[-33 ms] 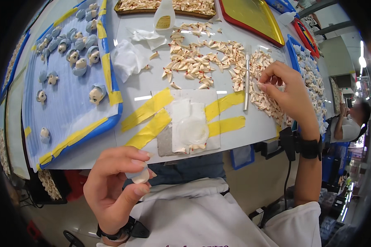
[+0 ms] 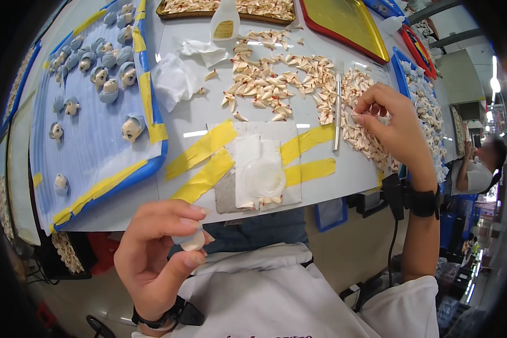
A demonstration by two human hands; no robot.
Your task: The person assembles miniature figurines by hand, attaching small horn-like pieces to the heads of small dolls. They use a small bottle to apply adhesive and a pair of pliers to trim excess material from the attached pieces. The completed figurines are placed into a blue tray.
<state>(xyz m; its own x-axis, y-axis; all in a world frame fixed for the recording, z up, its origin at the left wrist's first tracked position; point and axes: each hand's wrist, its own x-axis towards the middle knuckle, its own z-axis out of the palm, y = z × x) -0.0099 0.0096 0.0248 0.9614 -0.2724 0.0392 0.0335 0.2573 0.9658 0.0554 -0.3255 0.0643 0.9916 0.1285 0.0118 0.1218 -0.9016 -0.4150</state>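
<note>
My left hand (image 2: 160, 248) is low, below the table edge, pinching a small pale doll head (image 2: 192, 242) between thumb and fingers. My right hand (image 2: 391, 127) reaches over the right side of the white table (image 2: 191, 107), fingertips pinching a tiny cream piece (image 2: 356, 117) above a heap of small cream and orange pieces (image 2: 363, 135). A thin metal tool (image 2: 338, 110) lies just left of that hand. In front of me a white pad (image 2: 259, 169) is fastened down with yellow tape strips.
A blue tray (image 2: 96, 141) of painted doll heads sits at the left. More small pieces (image 2: 270, 79) lie spread in the middle, with crumpled tissue (image 2: 174, 81), a glue bottle (image 2: 225, 22), and red-rimmed yellow trays (image 2: 346, 22) behind. Another person (image 2: 479, 166) sits far right.
</note>
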